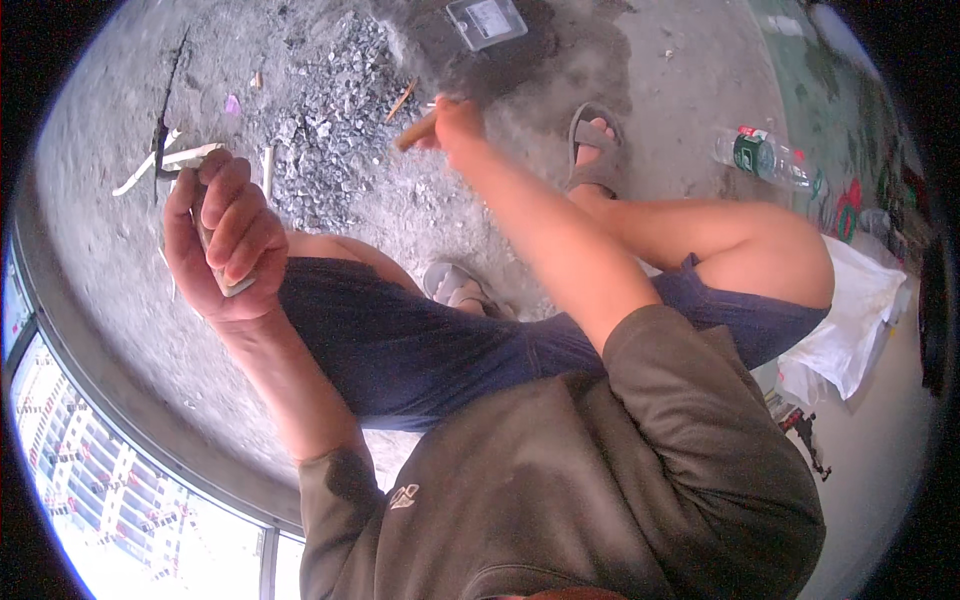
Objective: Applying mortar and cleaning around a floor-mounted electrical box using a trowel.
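Observation:
My left hand [225, 235] is closed around a flat, pale piece [238, 284], raised at the left above the rough concrete floor [120, 280]. My right hand [455, 125], slightly blurred, reaches forward and grips a brown, stick-like object [410, 138]. Beneath and beside it lies a patch of grey stone chips [330, 140], with a thin wooden splinter [400, 100] close by. Several pale strips [140, 175] and a thin black bar [160, 150] lie beyond my left hand, partly hidden by it.
A clear plastic case [485, 20] rests on a dark patch ahead. At the right are a plastic bottle [760, 160], a white sack [840, 330] and a dark tool [805, 435]. My sandalled feet [590, 150] are near the chips. A curved window [100, 450] borders the left.

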`<move>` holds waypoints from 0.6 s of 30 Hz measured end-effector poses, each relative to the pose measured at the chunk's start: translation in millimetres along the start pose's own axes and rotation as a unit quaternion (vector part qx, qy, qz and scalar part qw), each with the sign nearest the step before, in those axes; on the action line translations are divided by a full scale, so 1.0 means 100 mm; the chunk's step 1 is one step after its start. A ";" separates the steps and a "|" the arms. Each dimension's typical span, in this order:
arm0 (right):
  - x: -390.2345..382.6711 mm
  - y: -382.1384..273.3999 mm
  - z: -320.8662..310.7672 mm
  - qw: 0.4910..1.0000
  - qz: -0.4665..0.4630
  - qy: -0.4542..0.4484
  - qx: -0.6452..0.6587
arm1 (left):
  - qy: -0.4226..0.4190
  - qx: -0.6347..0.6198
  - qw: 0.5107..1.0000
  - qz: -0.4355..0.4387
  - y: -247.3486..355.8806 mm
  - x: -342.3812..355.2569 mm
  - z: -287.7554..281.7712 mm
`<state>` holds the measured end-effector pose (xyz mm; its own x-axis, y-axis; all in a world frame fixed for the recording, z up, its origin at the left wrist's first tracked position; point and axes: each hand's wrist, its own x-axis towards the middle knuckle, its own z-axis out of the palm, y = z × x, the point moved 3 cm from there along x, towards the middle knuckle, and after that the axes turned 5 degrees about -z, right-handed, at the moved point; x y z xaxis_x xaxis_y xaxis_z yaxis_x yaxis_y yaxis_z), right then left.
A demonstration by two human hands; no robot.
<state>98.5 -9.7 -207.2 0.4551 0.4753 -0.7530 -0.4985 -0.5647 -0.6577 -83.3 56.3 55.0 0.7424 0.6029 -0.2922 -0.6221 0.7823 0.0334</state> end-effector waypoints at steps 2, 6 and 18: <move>0.36 0.02 -0.06 0.999 -0.004 -0.038 0.037 | -0.009 -0.003 1.000 -0.004 -0.03 0.02 0.03; 0.35 0.05 0.04 0.995 0.064 -0.060 0.055 | -0.013 0.003 1.000 0.001 0.00 -0.02 -0.03; 0.04 0.02 0.11 1.000 0.019 -0.024 -0.008 | -0.018 0.005 1.000 0.010 -0.01 -0.08 0.01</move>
<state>91.2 -1.1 -211.8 0.4002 0.4847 -0.7778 -0.5034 -0.5929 -0.6285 -88.2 50.7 57.7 0.7388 0.6231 -0.2566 -0.6342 0.7717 0.0478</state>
